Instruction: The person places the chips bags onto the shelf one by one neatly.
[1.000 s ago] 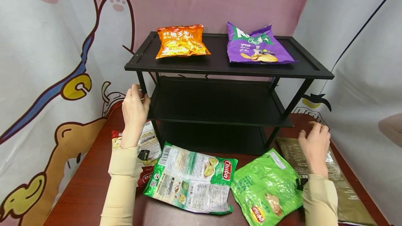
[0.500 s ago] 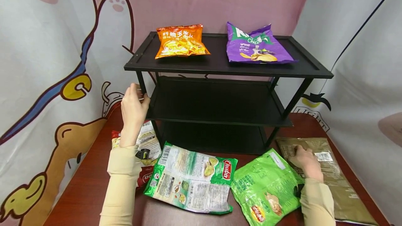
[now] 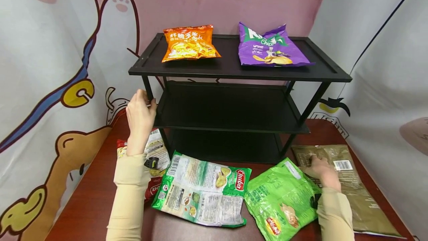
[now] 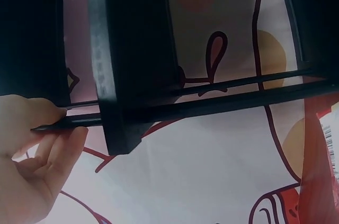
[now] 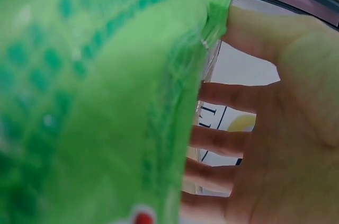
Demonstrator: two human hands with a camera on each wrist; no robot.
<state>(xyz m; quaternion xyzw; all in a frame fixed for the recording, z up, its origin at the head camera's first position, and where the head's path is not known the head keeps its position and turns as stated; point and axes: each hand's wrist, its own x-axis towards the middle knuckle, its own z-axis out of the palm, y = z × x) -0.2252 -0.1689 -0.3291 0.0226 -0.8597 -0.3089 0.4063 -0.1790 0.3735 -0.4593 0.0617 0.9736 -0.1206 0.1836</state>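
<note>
My left hand (image 3: 139, 116) pinches the left front post of a black three-tier rack. In the left wrist view the thumb and fingers close round the thin post (image 4: 79, 122) just beside a shelf edge. My right hand (image 3: 323, 174) is down at the right edge of a bright green chip bag (image 3: 275, 198), over a brown bag (image 3: 362, 200). In the right wrist view, the thumb touches the green bag's edge; the fingers reach out fairly straight, their tips hidden behind the bag.
On the rack's top shelf (image 3: 230, 60) lie an orange snack bag (image 3: 190, 44) and a purple chip bag (image 3: 271, 47). A green-and-white Chuba bag (image 3: 204, 190) lies in front of the rack. A red-and-white bag (image 3: 157, 155) is partly behind my left arm.
My right hand has come down and left from above the brown bag to the green bag's right edge. My left hand stays at the post. The head view shifts slightly.
</note>
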